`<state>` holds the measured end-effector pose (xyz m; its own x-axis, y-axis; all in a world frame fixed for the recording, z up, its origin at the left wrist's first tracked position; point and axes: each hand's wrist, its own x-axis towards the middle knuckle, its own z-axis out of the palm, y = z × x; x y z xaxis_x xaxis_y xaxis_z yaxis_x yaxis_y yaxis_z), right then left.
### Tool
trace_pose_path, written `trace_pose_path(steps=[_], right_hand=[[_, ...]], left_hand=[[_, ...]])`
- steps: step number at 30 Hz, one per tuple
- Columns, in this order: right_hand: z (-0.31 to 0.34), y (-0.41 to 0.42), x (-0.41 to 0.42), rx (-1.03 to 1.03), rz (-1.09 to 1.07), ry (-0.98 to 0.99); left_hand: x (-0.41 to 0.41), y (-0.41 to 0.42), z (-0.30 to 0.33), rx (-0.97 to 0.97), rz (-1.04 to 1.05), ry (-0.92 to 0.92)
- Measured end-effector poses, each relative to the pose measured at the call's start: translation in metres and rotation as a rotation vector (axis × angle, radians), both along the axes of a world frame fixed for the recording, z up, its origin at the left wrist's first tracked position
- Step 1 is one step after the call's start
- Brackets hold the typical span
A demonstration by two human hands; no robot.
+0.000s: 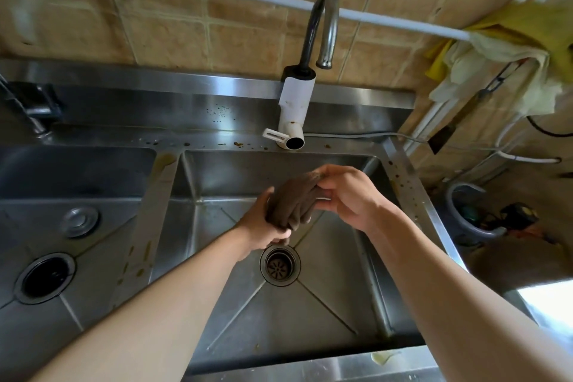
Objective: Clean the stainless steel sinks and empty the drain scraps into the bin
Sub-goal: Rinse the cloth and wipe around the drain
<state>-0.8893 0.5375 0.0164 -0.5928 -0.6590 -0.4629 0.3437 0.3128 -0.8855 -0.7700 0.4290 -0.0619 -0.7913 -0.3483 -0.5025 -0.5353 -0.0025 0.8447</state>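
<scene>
Brown, soft, likely wet cloth (293,206): I grip its ends, left hand (263,226) and right hand (347,195) fingers curled, above the steel sink (325,304).

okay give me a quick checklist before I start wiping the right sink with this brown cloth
1. Cloth held firmly: ok, the left hand and right hand both grip the brown cloth.
2. Cloth over the right sink: ok.
3. Drain strainer seated in the right sink: ok.
4. Scraps in the strainer: cannot tell.
5. Faucet off: ok, no water shows.
6. Rim behind the basin clean: not ok, brown spots.
</scene>
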Motion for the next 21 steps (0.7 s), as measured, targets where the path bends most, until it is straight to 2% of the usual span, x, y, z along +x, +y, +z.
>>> trace_pose_path(steps=[4, 6, 11, 15, 17, 21], right_hand=[[-0.020, 0.008, -0.003, -0.049, -0.134, -0.183], [-0.038, 0.013, -0.008, -0.048, -0.239, -0.204], [-0.090, 0.019, -0.007, 0.017, -0.351, -0.211], [-0.128, 0.015, 0.001, 0.031, -0.369, -0.216], [-0.138, 0.012, 0.004, 0.005, -0.329, -0.294], [-0.149, 0.013, -0.001, -0.069, -0.170, -0.496]], left_hand=[[-0.004, 0.002, -0.005, 0.222, 0.082, -0.048], [-0.002, 0.000, -0.014, 0.289, 0.203, -0.045], [-0.003, -0.005, -0.029, 0.673, 0.531, 0.103], [-0.009, -0.002, -0.034, 0.863, 0.555, 0.170], [-0.013, 0.000, -0.038, 0.861, 0.542, 0.164], [-0.020, 0.000, -0.050, 0.712, 0.568, 0.069]])
